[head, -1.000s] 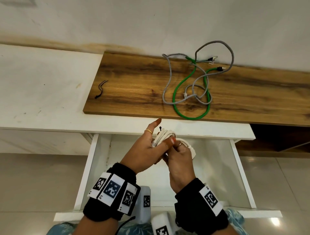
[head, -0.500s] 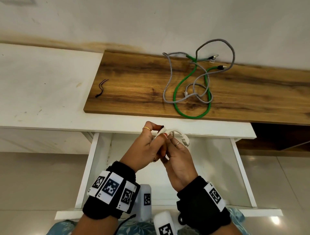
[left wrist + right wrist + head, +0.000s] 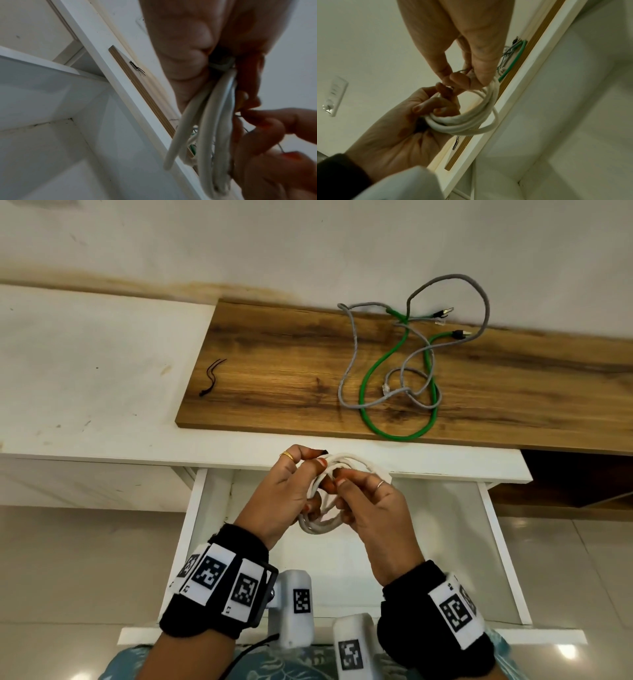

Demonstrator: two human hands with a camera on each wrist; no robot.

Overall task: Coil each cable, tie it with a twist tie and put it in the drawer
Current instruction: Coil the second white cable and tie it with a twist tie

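Note:
A white cable, wound into a coil, hangs over the open white drawer. My left hand grips the coil's left side, fingers curled through the loop. My right hand pinches a thin twist tie right against the strands; the tie shows as a fine wire between those fingertips. Whether the tie goes round the coil is hidden. A green cable and a grey cable lie tangled and loose on the wooden board.
A spare black twist tie lies on the board's left end. The board rests on a white cabinet top against the wall. The visible part of the drawer's white floor holds nothing. Tiled floor lies to both sides.
The coil has turned so its loop hangs down between my hands. My left index finger, straight a second ago, has curled onto the cable. My right hand has shifted right, fingertips at the tie.

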